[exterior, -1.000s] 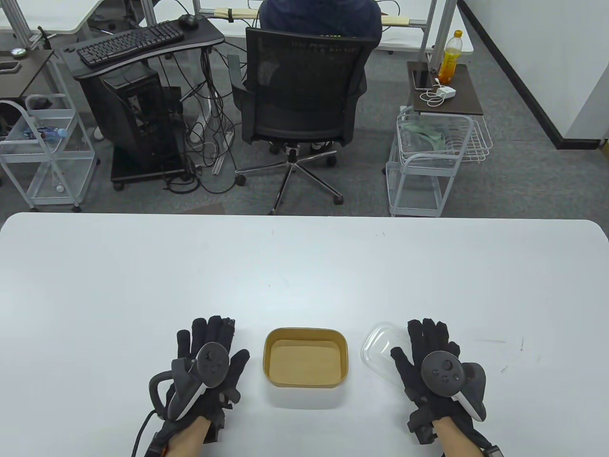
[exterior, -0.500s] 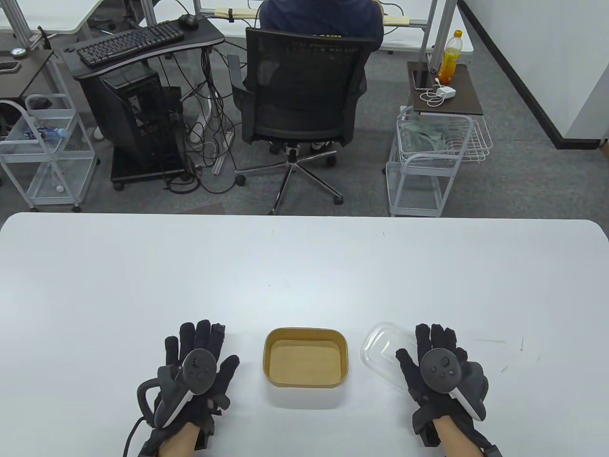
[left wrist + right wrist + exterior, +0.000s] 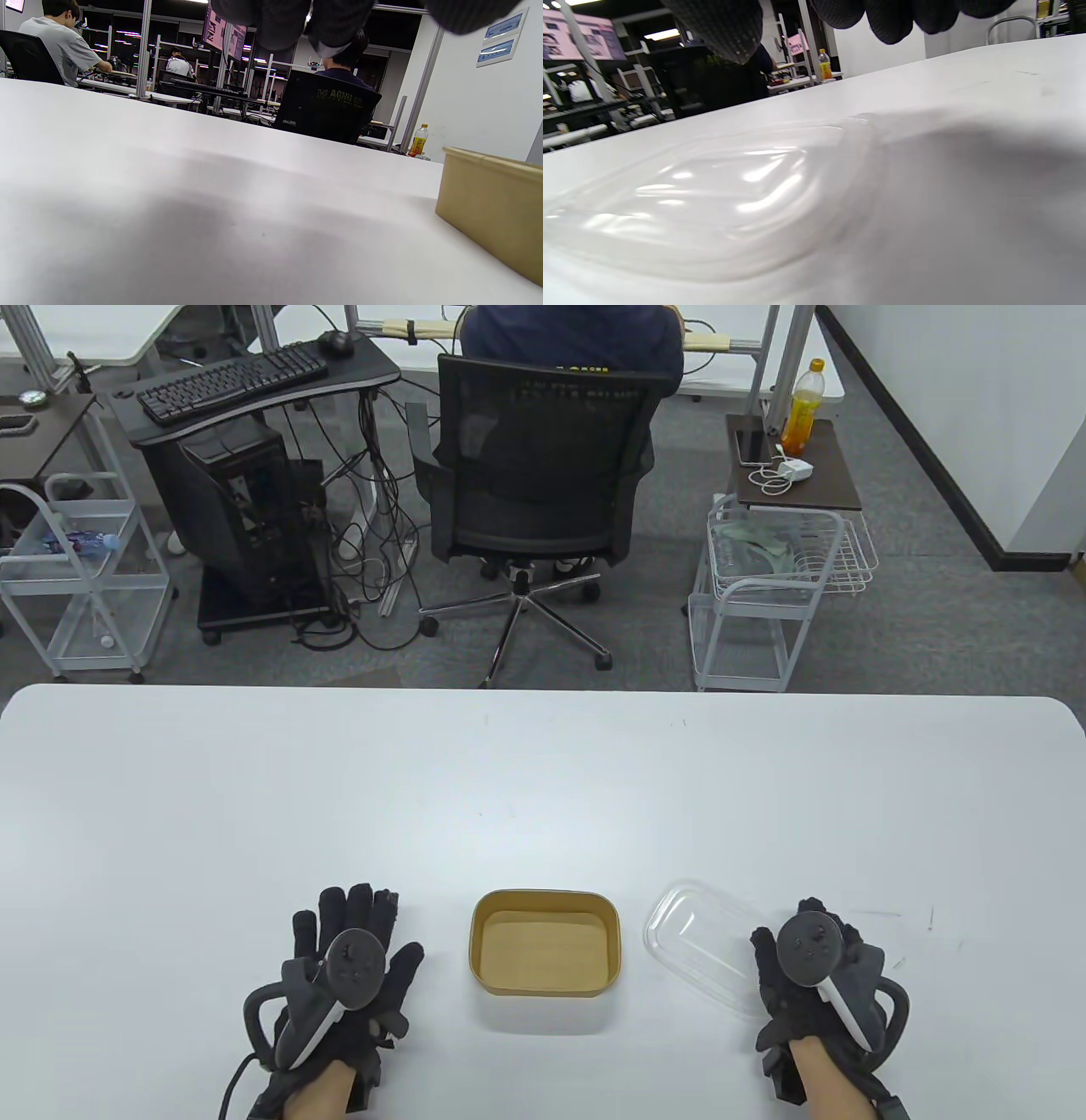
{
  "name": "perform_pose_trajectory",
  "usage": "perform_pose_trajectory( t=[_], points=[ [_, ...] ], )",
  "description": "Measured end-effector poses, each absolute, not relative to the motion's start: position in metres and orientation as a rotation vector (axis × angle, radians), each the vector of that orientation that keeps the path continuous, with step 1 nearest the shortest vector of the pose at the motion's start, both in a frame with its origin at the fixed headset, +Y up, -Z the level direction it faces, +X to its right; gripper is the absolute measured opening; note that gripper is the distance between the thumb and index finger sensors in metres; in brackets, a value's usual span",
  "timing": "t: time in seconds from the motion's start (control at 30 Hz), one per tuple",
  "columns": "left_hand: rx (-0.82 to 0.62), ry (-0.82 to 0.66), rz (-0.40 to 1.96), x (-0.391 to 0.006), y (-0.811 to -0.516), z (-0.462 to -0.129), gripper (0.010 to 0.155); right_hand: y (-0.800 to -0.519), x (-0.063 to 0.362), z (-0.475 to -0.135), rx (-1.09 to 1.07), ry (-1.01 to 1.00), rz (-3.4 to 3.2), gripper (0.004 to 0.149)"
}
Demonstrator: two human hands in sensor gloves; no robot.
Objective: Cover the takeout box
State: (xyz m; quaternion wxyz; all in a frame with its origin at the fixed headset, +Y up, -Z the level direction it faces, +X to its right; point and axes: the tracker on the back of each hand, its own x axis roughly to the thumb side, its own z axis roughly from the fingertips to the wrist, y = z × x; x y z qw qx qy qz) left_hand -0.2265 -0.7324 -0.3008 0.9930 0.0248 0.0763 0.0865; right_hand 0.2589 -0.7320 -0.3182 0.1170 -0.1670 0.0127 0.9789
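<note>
A tan takeout box (image 3: 545,942), uncovered and with nothing inside, stands on the white table (image 3: 543,797) near its front edge. It also shows in the left wrist view (image 3: 492,207). A clear plastic lid (image 3: 700,950) lies flat on the table to the right of the box, apart from it. My left hand (image 3: 373,925) lies with fingers spread on the table left of the box and holds nothing. My right hand (image 3: 785,929) is at the lid's right edge. In the right wrist view its fingers (image 3: 891,17) hang above the lid (image 3: 712,190) without gripping it.
Beyond the table's far edge stand a black office chair (image 3: 543,466) with a seated person, a keyboard desk (image 3: 246,381) and white wire carts (image 3: 764,585). An orange drink bottle (image 3: 802,407) stands on a side table.
My right hand has drawn back toward the near edge and to the right, uncovering more of the lid, with its fingers curling in. My left hand shifted back and left, then stayed still.
</note>
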Motion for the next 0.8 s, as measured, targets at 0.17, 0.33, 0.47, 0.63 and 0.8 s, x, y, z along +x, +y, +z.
perform_pose_trajectory(
  t=[0.17,0.33,0.47,0.63,0.8],
  points=[
    [0.04,0.155,0.179,-0.226,-0.732,-0.3,0.072,-0.737,0.268,-0.321,-0.617,0.176,2.879,0.076],
    [0.037,0.154,0.179,-0.224,-0.733,-0.3,0.073,-0.741,0.273,-0.323,-0.679,0.265,2.872,0.077],
    [0.034,0.154,0.175,-0.224,-0.733,-0.299,0.072,-0.745,0.276,-0.324,-0.704,0.333,2.859,0.079],
    [0.03,0.155,0.177,-0.223,-0.734,-0.299,0.073,-0.75,0.274,-0.326,-0.678,0.385,2.839,0.074],
    [0.023,0.16,0.175,-0.222,-0.734,-0.299,0.072,-0.758,0.265,-0.331,-0.67,0.411,2.885,0.061]
  ],
)
